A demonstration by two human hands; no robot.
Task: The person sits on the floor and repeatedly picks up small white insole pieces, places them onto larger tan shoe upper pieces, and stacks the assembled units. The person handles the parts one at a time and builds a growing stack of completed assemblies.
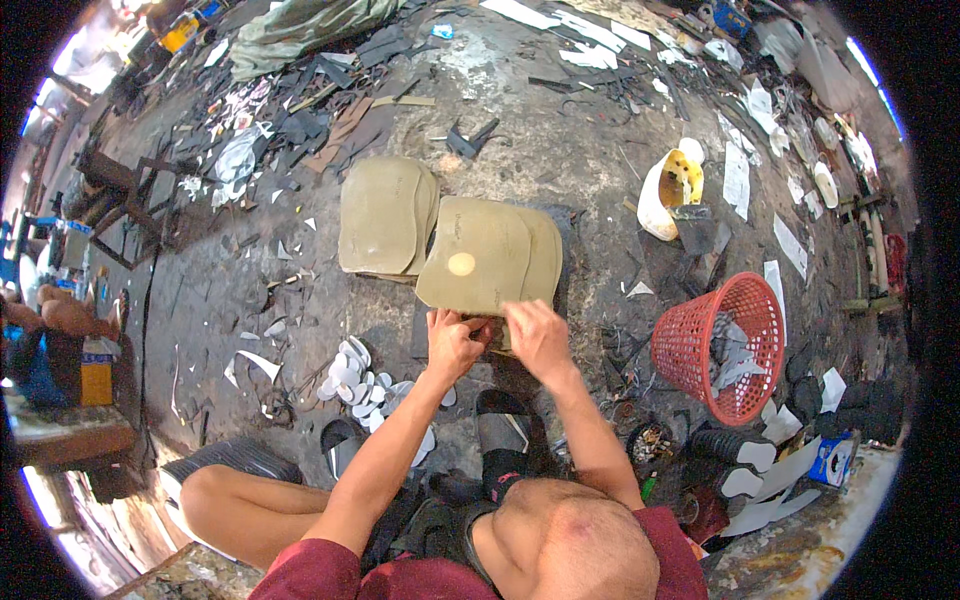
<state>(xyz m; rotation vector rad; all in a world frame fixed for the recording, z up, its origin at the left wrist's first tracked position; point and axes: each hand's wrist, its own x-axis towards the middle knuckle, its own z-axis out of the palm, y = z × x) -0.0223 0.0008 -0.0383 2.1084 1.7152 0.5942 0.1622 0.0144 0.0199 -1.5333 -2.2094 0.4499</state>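
Observation:
Two stacks of flat olive-khaki sheets with rounded corners lie on the floor ahead of me. The nearer stack [475,255] is fanned to the right, with a pale yellow round spot and a small mark on its top sheet. To its left and slightly farther off lies the other stack [380,215]. My left hand [455,342] is closed at the near edge of the nearer stack, fingers curled inward. Beside it, my right hand [538,338] is also closed, its fingertips against that same edge. Whatever lies between the fingers is hidden.
White oval pieces [360,385] are heaped left of my left forearm. A red plastic basket [715,345] with pale scraps leans at the right, below a cut-open white container [668,195]. Dark offcuts [300,130] litter the far floor. A sandal [503,425] is on my foot.

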